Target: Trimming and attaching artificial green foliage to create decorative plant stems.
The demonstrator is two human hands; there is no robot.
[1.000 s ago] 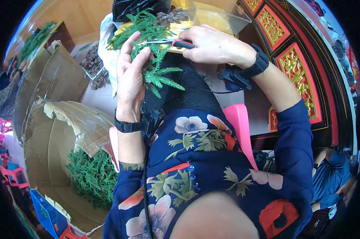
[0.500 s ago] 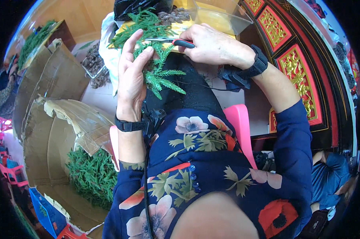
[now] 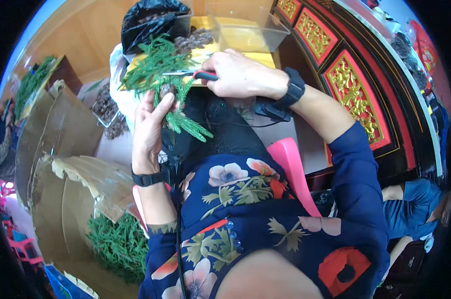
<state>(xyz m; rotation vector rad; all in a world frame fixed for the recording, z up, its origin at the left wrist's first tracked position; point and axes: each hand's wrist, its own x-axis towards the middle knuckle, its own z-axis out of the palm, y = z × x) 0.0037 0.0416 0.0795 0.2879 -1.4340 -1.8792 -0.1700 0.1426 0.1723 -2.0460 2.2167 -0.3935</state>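
Out on my far left stood the cardboard box [image 3: 48, 199], its high walls likely there to keep the loose green heap [image 3: 118, 246] from spilling. Next along, the leafy pile [image 3: 158, 62] lay by the edge of the yellow surface [image 3: 260, 59], close enough for an easy reach, I'd say. Then my left hand [image 3: 150, 117]: thumb pressed down on a brown cone [image 3: 166, 90], fingers curled in, gripping it with a green sprig [image 3: 188, 125], apparently so neither would slip. The sprig's fronds hung over my lap. Just above ran the scissors [image 3: 200, 74], tips pointing left; whether their blades were parted, I couldn't tell. My right hand [image 3: 235, 74] was wrapped around the handles, coming in from the side, probably to keep the cone in view.
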